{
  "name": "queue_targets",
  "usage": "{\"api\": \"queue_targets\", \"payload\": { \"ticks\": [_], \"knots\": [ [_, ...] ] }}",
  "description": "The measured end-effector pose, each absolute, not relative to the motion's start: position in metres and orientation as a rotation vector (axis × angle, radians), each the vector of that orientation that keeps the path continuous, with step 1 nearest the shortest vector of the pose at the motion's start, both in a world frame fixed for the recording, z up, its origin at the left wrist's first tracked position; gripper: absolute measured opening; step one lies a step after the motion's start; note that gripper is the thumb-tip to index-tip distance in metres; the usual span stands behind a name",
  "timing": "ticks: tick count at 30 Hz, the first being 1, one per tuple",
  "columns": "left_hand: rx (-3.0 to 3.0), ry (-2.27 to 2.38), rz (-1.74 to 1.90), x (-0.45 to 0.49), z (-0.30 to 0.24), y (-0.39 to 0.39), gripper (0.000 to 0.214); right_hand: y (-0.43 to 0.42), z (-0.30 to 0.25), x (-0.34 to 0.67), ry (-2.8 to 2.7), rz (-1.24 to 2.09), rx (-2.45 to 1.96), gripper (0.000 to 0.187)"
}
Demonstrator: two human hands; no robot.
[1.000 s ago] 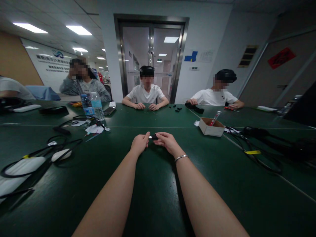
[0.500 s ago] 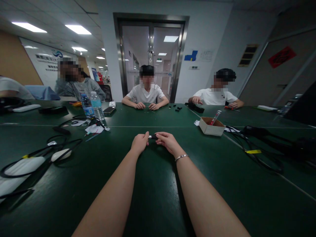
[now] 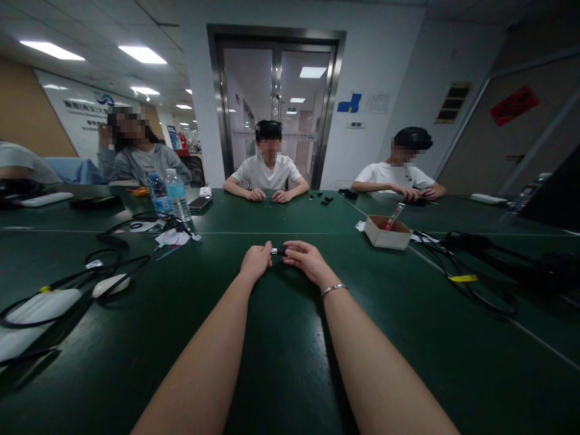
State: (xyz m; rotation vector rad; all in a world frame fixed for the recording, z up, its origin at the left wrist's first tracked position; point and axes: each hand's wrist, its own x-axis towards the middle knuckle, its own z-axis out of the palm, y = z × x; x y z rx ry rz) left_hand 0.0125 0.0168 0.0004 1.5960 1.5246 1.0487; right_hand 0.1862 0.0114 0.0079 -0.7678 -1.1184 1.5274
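Between my two hands is a small black piece with a silver end, held just above the green table. My left hand is closed, pinching the silver end between thumb and fingers. The fingertips of my right hand grip the black end from the other side. My fingers cover much of the piece, so its exact kind is unclear.
An open cardboard box holding a red-and-clear tube stands ahead right. Black cables lie at right; a white mouse and more cables lie at left. Water bottles stand ahead left. Co-workers sit across the table.
My right fingers have shifted slightly on the black end, while my left hand stays put. The co-worker at right has brought both hands together; the person at left has turned their head.
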Motion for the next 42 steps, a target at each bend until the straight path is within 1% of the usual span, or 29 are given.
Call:
{"api": "queue_targets", "payload": {
  "ticks": [13,23,32,37,42],
  "knots": [
    [1.568,1.481,1.077,0.011,-0.003,0.021,0.056,0.013,0.005,0.186,-1.106,1.498,-0.744,0.031],
    [1.583,1.499,1.082,0.012,-0.004,0.021,0.057,0.012,0.006,0.187,-1.107,1.511,-0.728,0.029],
    [1.571,1.288,1.165,0.012,-0.013,0.031,0.045,0.011,0.008,0.186,-1.085,1.493,-0.760,0.026],
    [1.607,1.299,1.180,0.011,-0.010,0.028,0.040,0.010,0.009,0.186,-1.093,1.481,-0.795,0.025],
    [1.652,1.306,1.156,0.011,-0.005,0.021,0.039,0.010,0.010,0.186,-1.091,1.483,-0.796,0.025]
  ]
}}
